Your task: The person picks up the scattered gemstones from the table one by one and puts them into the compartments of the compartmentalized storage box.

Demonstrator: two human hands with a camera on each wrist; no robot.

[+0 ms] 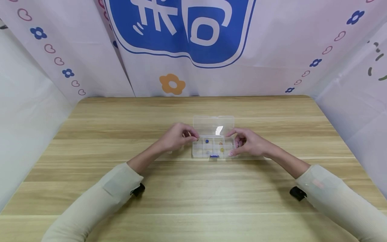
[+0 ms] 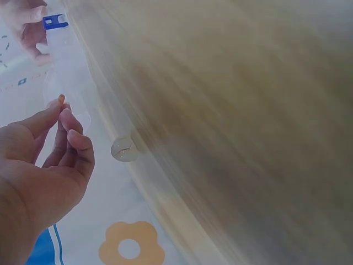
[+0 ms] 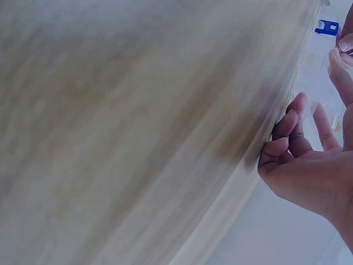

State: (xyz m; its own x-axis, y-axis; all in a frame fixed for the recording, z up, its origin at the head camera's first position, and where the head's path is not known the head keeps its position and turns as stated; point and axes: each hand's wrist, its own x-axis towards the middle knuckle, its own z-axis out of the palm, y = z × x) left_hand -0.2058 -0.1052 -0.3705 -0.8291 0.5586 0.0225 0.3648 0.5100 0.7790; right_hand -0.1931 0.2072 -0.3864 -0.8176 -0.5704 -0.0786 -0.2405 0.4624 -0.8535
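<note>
A clear plastic compartment box [image 1: 198,155] lies on the table with its see-through lid [image 1: 208,126] raised at the back and a blue latch [image 1: 214,156] at the front. My left hand [image 1: 177,137] pinches a small orange bead [image 2: 61,99] between thumb and fingertips, over the box's left end. At the right end, my right hand [image 1: 251,143] holds the box between thumb and index finger, with the other fingers curled beside it. In the compartments sit a blue bead [image 1: 207,141], an orange one [image 1: 220,143] and a yellow one [image 1: 222,150].
A clear marble [image 2: 124,149] rests on the wooden table [image 1: 193,195] left of the box, near my left hand. Behind the table hangs a white cloth [image 1: 272,50] with a blue sign and flower prints. More white sheets flank both sides.
</note>
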